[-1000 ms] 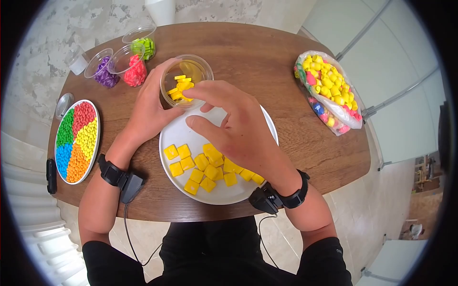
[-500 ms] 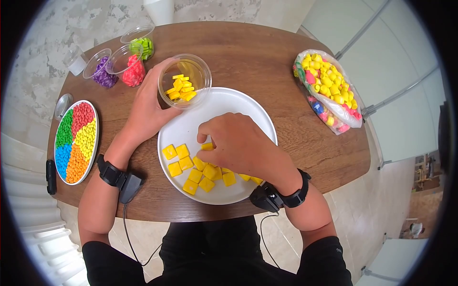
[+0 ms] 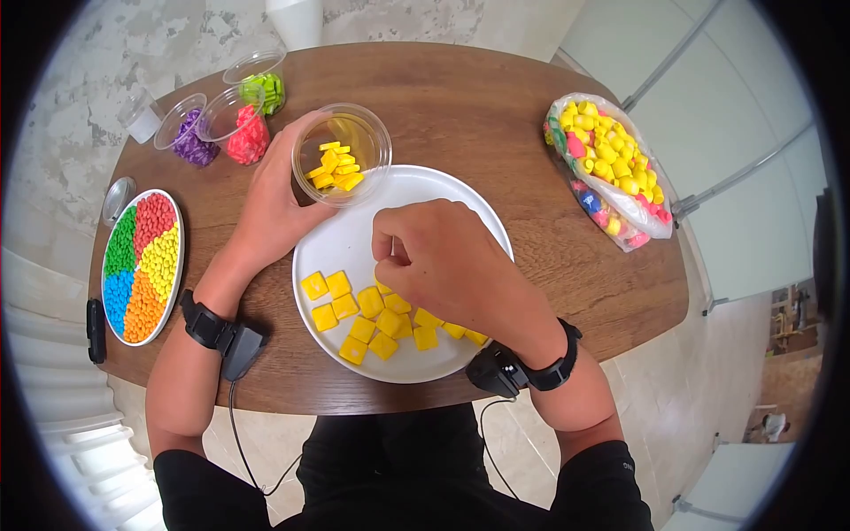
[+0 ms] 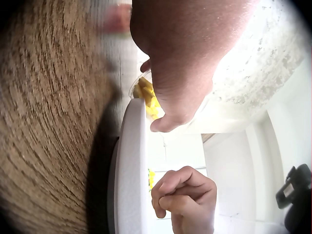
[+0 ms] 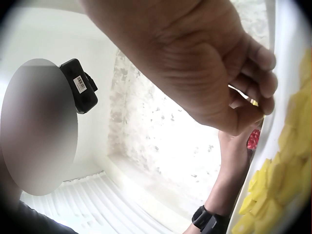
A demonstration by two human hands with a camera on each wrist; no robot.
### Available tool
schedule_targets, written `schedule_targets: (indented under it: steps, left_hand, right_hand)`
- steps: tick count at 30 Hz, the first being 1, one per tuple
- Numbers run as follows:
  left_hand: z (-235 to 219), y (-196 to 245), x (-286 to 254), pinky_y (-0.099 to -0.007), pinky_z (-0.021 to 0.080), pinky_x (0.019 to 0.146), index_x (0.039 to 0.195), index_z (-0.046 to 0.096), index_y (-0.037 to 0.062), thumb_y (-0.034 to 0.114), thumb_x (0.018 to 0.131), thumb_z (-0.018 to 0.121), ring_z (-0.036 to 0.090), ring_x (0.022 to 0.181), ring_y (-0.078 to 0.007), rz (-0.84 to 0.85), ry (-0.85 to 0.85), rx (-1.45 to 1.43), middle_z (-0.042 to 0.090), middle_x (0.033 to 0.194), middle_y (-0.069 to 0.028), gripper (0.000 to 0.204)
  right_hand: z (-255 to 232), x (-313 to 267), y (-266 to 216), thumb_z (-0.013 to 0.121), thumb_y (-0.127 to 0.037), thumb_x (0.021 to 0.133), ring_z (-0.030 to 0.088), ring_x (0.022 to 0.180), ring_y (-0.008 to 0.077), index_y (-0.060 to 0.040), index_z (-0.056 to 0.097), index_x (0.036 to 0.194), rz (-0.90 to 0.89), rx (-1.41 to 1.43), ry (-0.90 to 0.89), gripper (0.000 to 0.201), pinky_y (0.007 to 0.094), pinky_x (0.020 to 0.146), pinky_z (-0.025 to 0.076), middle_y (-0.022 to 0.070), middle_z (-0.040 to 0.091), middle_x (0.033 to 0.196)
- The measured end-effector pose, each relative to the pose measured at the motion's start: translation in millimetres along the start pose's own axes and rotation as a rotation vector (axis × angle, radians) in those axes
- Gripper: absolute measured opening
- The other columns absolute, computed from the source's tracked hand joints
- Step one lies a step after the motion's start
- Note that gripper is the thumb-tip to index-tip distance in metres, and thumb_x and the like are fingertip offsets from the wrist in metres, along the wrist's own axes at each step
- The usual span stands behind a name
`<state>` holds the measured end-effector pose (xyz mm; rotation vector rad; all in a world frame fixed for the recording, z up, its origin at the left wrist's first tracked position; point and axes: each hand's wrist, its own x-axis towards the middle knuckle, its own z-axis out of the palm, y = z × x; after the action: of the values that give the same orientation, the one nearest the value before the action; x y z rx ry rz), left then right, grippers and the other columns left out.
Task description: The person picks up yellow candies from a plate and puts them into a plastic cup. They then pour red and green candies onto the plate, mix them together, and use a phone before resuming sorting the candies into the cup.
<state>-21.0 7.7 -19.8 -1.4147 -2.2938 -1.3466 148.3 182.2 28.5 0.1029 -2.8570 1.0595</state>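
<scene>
Left to right on the brown wood-look worktop (image 3: 496, 115), clock read around the white round plate (image 3: 345, 248): at 9 o'clock, a white oval-looking dish (image 3: 181, 243) with small beads sorted by colour; at 10, three clear plastic cups (image 3: 221, 113) with purple, pinkish-red and green pieces. Left hand (image 3: 273, 195) at 11, gripping a clear round plastic cup (image 3: 369, 157) by its left side, mouth tipped towards 6, some flat yellow pieces (image 3: 335, 168) inside. On the plate, flat yellow square pieces (image 3: 387, 321) spread from 9 down through 6 to about 4, some overlapping. Right hand (image 3: 447, 257) over the plate, towards 3, fingers curled in closed; no piece visible between the fingertips, can't tell if one is hidden inside. At 2, well apart, an opened clear plastic bag (image 3: 633, 212) of yellow and pink pieces

Step in hand, as judged: moving yellow squares by hand from plate to cup, partly done, most in view on the plate. Next move likely calls for a pinch on one square, or, if one is already held, a lift towards 11 and a release over the steadied cup
</scene>
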Motion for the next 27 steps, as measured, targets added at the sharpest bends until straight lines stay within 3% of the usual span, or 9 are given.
schedule_targets:
  steps: [10, 14, 16, 19, 24, 27]
  left_hand:
    - [0.4, -2.7, -1.0, -0.0411, 0.047, 0.11, 0.151, 0.047, 0.0067, 0.006, 0.073, 0.085, 0.053, 0.139, -0.0304, -0.021, -0.004, -0.012, 0.055, 0.151, -0.014, 0.087]
    - [0.5, -3.0, -1.2, -0.0414, 0.047, 0.11, 0.152, 0.047, 0.007, 0.006, 0.074, 0.085, 0.053, 0.139, -0.0304, -0.018, -0.002, -0.015, 0.055, 0.151, -0.0142, 0.087]
    - [0.7, -3.3, -1.0, -0.0413, 0.046, 0.111, 0.152, 0.047, 0.0066, 0.006, 0.074, 0.085, 0.053, 0.139, -0.0306, -0.028, -0.002, -0.024, 0.055, 0.15, -0.0143, 0.087]
    - [0.6, -4.4, -1.1, -0.0411, 0.045, 0.113, 0.152, 0.047, 0.0059, 0.006, 0.073, 0.085, 0.053, 0.14, -0.0307, 0.003, 0.003, 0.015, 0.056, 0.15, -0.0145, 0.087]
    - [0.8, -5.4, -1.1, -0.041, 0.044, 0.113, 0.152, 0.047, 0.006, 0.006, 0.073, 0.085, 0.053, 0.14, -0.0305, 0.001, 0.0, -0.011, 0.056, 0.15, -0.0144, 0.088]
    - [0.5, -3.0, -1.4, -0.041, 0.046, 0.112, 0.152, 0.047, 0.0069, 0.006, 0.073, 0.085, 0.054, 0.139, -0.0301, -0.028, -0.001, -0.035, 0.056, 0.15, -0.014, 0.087]
  right_hand:
    - [1.6, -3.5, -1.7, 0.069, -0.01, 0.079, 0.064, 0.091, 0.036, -0.0056, 0.056, 0.109, -0.128, -0.024, 0.145, 0.033, 0.0451, 0.079, 0.051, 0.0143, 0.057, 0.101]
    - [1.0, -0.3, -0.2, 0.067, -0.006, 0.078, 0.065, 0.086, 0.0349, -0.0046, 0.06, 0.1, -0.177, -0.056, 0.202, 0.022, 0.0444, 0.075, 0.051, 0.014, 0.062, 0.094]
    - [-2.3, 0.7, -1.4, 0.067, -0.003, 0.082, 0.068, 0.08, 0.0356, -0.0016, 0.064, 0.085, -0.082, -0.044, 0.075, 0.004, 0.0464, 0.075, 0.053, 0.0174, 0.068, 0.084]
    - [2.2, 1.5, -1.4, 0.065, -0.002, 0.083, 0.067, 0.075, 0.0362, -0.0019, 0.064, 0.075, -0.132, -0.035, 0.177, 0.008, 0.0466, 0.072, 0.052, 0.0178, 0.068, 0.073]
    - [0.9, 0.3, -0.5, 0.068, -0.005, 0.082, 0.067, 0.081, 0.0351, -0.0018, 0.065, 0.082, -0.098, -0.03, 0.135, 0.005, 0.0458, 0.076, 0.053, 0.0164, 0.068, 0.081]
    - [2.2, -1.5, 1.0, 0.072, -0.01, 0.08, 0.067, 0.091, 0.0339, -0.0009, 0.067, 0.095, -0.096, -0.063, 0.137, 0.019, 0.0447, 0.08, 0.053, 0.0164, 0.067, 0.089]
